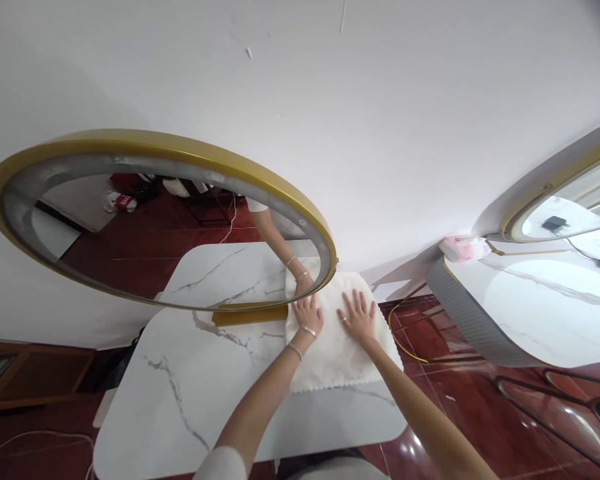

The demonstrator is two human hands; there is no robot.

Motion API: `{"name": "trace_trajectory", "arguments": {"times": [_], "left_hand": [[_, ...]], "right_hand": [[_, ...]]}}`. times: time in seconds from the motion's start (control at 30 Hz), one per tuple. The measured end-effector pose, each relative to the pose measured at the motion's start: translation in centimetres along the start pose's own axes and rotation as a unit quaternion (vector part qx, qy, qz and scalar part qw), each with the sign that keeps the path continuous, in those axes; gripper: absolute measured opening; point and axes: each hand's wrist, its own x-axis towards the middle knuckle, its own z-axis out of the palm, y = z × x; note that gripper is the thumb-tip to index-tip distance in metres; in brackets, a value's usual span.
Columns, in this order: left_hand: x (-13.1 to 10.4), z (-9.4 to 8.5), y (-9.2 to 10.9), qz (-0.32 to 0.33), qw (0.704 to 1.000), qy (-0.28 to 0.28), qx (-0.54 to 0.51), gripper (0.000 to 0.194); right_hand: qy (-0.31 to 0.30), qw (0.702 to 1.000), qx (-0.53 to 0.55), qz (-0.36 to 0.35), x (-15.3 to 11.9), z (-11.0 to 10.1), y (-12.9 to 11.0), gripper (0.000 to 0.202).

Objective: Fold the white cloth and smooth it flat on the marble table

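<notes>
A white cloth with a scalloped edge (340, 363) lies spread over the right part of a marble-patterned table (180, 393). My left hand (307, 317), with bangles at the wrist, rests on the cloth's left side, fingers stretched out. Farther right, my right hand (359, 316) lies flat on the same cloth with its fingers spread and a ring on one finger. Neither hand grips anything. Just left of the cloth, a gold-coloured mirror base (250, 315) stands on the table; its right end meets the cloth's edge.
An oval gold-framed mirror (205, 157) rises over the table's back edge and reflects my arm. To the right stands a second marble-patterned table (510, 300) with a pink-and-white pack (465, 247) and another mirror (570, 180). A wooden cabinet (35, 377) is at left.
</notes>
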Motion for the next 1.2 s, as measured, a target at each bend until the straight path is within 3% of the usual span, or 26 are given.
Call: {"name": "trace_trajectory", "arguments": {"times": [0.1, 0.2, 0.37, 0.53, 0.67, 0.8, 0.9, 1.2], "left_hand": [[3.2, -0.1, 0.7, 0.013, 1.000, -0.007, -0.015, 0.045], [2.8, 0.1, 1.1, 0.034, 0.999, 0.007, -0.026, 0.046], [-3.9, 0.5, 0.5, 0.072, 0.996, 0.027, -0.033, 0.053], [-10.7, 0.8, -0.8, 0.086, 0.995, 0.055, -0.021, 0.057], [-15.7, 0.6, -0.8, 0.099, 0.994, 0.049, -0.019, 0.060], [-18.4, 0.6, -0.8, 0.096, 0.994, 0.051, -0.014, 0.062], [-17.2, 0.9, -0.9, 0.102, 0.993, 0.063, -0.020, 0.063], [-8.1, 1.4, -0.1, 0.109, 0.991, 0.071, -0.030, 0.056]], "right_hand": [[-0.041, 0.999, 0.013, 0.028, 3.1, -0.3, 0.4, 0.056], [-0.028, 0.999, 0.039, 0.024, 4.1, -0.3, 1.0, 0.056], [0.075, 0.993, 0.089, -0.007, 1.0, -0.1, 2.5, 0.057], [0.069, 0.996, 0.045, -0.039, -6.3, -0.4, 3.0, 0.060], [0.042, 0.999, -0.002, -0.019, -12.3, -0.6, 2.7, 0.062], [0.040, 0.999, -0.015, -0.022, -14.8, -0.6, 2.4, 0.063], [0.036, 0.999, -0.022, -0.010, -13.4, -0.5, 2.2, 0.062], [-0.020, 0.999, -0.034, 0.015, -3.2, -0.5, 1.4, 0.060]]}}
